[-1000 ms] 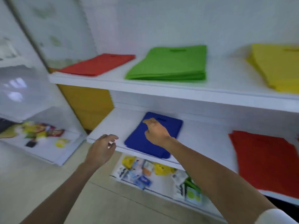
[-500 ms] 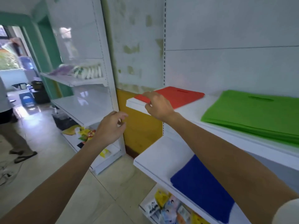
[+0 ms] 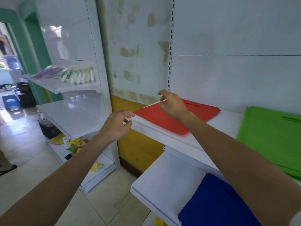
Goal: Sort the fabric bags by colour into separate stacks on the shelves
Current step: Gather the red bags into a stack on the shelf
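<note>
A flat red bag (image 3: 162,121) lies at the left end of the upper white shelf (image 3: 162,138). My right hand (image 3: 172,106) hovers over its far left edge with fingers loosely curled, thumb and forefinger apart. My left hand (image 3: 117,125) is at the bag's near left corner by the shelf's end; its fingertips are close to the corner with a gap between them, and it holds nothing. To the right on the same shelf is a stack of green bags (image 3: 268,136). A blue bag (image 3: 211,206) lies on the lower shelf (image 3: 162,176), partly hidden by my right forearm.
Another white shelving unit (image 3: 73,115) stands to the left, with white packets (image 3: 76,75) on top and snack packs (image 3: 76,144) low down. Tiled floor runs towards a doorway at far left, where a person's foot (image 3: 6,168) shows.
My view turned left and up from the blue bag to the red one. My right hand left the blue bag and reached the red bag's far edge; my left hand rose to its near corner.
</note>
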A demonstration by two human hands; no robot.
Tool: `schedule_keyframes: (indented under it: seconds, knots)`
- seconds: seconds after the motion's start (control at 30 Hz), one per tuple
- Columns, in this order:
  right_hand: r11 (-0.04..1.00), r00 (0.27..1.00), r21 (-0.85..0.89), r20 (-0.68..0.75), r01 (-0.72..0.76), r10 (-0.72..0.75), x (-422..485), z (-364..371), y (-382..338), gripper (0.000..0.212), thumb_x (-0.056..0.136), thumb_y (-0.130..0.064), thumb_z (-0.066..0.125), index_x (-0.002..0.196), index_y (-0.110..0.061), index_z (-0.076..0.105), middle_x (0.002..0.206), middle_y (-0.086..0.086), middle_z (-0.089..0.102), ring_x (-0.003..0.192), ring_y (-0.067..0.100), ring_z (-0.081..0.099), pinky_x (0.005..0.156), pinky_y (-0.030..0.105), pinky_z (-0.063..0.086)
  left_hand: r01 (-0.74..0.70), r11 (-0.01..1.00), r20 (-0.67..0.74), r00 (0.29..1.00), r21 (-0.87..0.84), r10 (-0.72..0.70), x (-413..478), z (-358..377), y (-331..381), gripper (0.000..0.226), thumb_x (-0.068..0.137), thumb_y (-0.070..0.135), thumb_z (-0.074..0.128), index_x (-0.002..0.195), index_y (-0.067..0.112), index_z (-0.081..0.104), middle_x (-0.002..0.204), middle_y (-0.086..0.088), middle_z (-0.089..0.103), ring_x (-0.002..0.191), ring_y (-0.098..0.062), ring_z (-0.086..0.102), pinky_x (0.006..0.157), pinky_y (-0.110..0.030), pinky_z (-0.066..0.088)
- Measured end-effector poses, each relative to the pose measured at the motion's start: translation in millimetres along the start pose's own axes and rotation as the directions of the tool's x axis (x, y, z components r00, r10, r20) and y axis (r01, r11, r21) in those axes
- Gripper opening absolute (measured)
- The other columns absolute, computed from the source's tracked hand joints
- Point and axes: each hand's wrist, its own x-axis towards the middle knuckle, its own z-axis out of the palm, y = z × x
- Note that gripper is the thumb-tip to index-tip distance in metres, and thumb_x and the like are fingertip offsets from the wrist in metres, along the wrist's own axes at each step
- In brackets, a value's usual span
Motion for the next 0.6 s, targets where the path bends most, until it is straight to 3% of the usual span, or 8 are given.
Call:
schedule_keyframes:
  seconds: [0.17, 0.27, 0.43, 0.53, 0.6]
  knots:
    - [0.978, 0.981, -0.09, -0.079, -0.186, 0.18, 17, 1, 39, 0.043, 0.087, -0.013, 0.049, 0.13, -0.014, 0.048, 0.114, 0.006, 0.063, 0.106, 0.025, 0.056, 0.086, 0.034, 0.045, -0.093, 0.993, 0.064, 0.993, -0.073, 0.098, 77, 31, -25, 0.027, 0.087, 0.007, 0.055, 0.112, 0.012, 0.063, 0.107, -0.002, 0.06, 0.088, -0.01, 0.054, 0.079, -0.021, 0.041]
    - [0.907, 0.916, -0.166, -0.18, -0.388, 0.359, 24, -10, 65, 0.043, 0.088, -0.015, 0.05, 0.13, -0.013, 0.047, 0.117, 0.008, 0.061, 0.11, 0.027, 0.055, 0.087, 0.035, 0.043, -0.133, 0.985, 0.123, 0.982, -0.114, 0.146, 126, 51, -39, 0.026, 0.086, 0.007, 0.057, 0.111, 0.01, 0.064, 0.11, -0.007, 0.062, 0.09, -0.017, 0.058, 0.084, -0.029, 0.046]
    - [0.625, 0.673, -0.249, -0.29, -0.739, 0.68, 22, -11, 82, 0.038, 0.091, -0.021, 0.047, 0.125, -0.005, 0.045, 0.125, 0.017, 0.051, 0.115, 0.034, 0.05, 0.09, 0.038, 0.042, -0.178, 0.979, 0.176, 0.965, -0.097, 0.192, 186, 80, -53, 0.029, 0.089, 0.019, 0.055, 0.112, 0.005, 0.063, 0.112, -0.014, 0.064, 0.103, -0.029, 0.059, 0.088, -0.031, 0.043]
    - [0.447, 0.517, -0.269, -0.323, -0.853, 0.793, 10, -5, 82, 0.045, 0.093, -0.028, 0.046, 0.127, 0.001, 0.043, 0.13, 0.022, 0.043, 0.121, 0.037, 0.044, 0.096, 0.04, 0.04, -0.188, 0.982, 0.294, 0.94, 0.017, 0.175, 207, 102, -51, 0.038, 0.092, 0.032, 0.052, 0.107, 0.0, 0.062, 0.108, -0.022, 0.063, 0.103, -0.037, 0.056, 0.087, -0.039, 0.045]
    - [0.367, 0.459, -0.3, -0.351, -0.881, 0.816, 2, 6, 81, 0.049, 0.095, -0.031, 0.045, 0.131, 0.002, 0.041, 0.133, 0.023, 0.04, 0.122, 0.037, 0.042, 0.098, 0.04, 0.039, -0.218, 0.972, 0.337, 0.925, 0.093, 0.175, 213, 116, -52, 0.045, 0.091, 0.042, 0.05, 0.098, 0.0, 0.065, 0.108, -0.025, 0.061, 0.104, -0.04, 0.055, 0.088, -0.04, 0.045]
